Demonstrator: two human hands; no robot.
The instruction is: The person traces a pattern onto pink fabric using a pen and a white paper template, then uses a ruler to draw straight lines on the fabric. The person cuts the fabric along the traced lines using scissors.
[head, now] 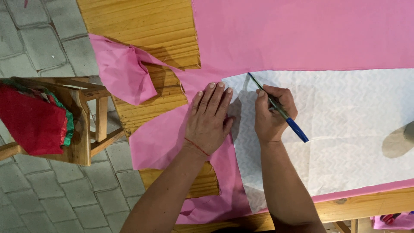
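My left hand (210, 122) lies flat, fingers spread, on the pink fabric (302, 34) just left of the white paper pattern (345, 129), touching its edge. My right hand (272, 114) is closed around a blue-capped pen (280, 110), tip at the pattern's upper left corner. Pattern lies on the fabric, spread over the wooden desk (146, 26). Fabric looks thin, soft, apt to slide and wrinkle; best pinned by a flat palm near the pattern edge. Wooden chair (86, 129) with red cloth (32, 121) left of desk.
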